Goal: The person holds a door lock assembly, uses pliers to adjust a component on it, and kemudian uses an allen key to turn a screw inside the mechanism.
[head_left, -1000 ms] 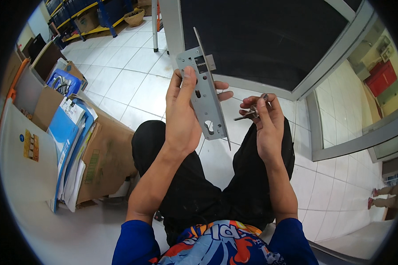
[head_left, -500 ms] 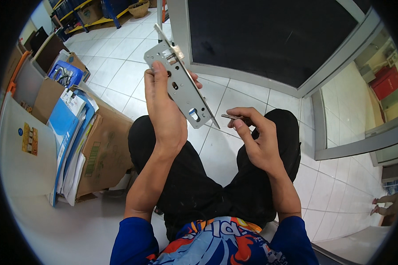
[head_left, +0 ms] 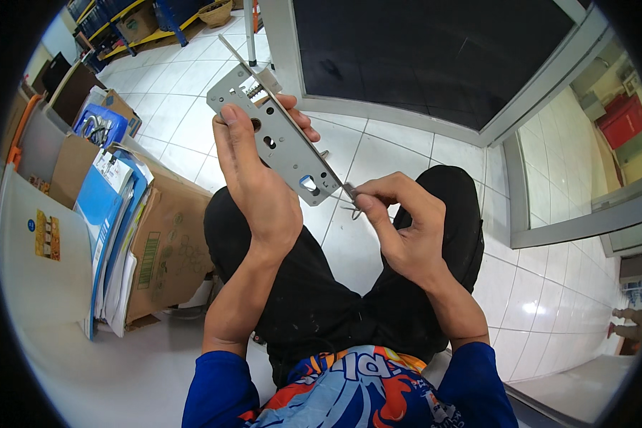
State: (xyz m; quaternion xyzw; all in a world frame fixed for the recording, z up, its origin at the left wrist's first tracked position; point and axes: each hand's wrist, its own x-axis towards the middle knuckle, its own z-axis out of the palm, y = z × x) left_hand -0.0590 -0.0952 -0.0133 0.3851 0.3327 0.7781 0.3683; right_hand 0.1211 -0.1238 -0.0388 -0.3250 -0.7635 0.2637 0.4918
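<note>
My left hand (head_left: 258, 194) grips a silver mortise lock body (head_left: 287, 151), its thumb on the flat face and other fingers behind. The lock is tilted, with its long edge plate running from upper left to lower right. Round and oval holes and a coil spring show in the case. At the lock's lower right end, my right hand (head_left: 412, 222) pinches a small metal key (head_left: 348, 190). A thin ring (head_left: 355, 214) hangs beneath those fingertips. The key's tip meets or overlaps the edge plate; whether it enters a hole I cannot tell.
On my left stands a cardboard box (head_left: 171, 250) with blue folders (head_left: 107, 185) and papers against it. A dark-panelled door (head_left: 435, 64) in a grey frame is ahead. Blue and yellow shelving (head_left: 139, 36) stands far left. Another person's feet (head_left: 613, 324) show at the right edge.
My right hand has moved left and brought the key from beside the lock to its lower end. The lock has shifted slightly left in my left hand. The ring has come into sight.
</note>
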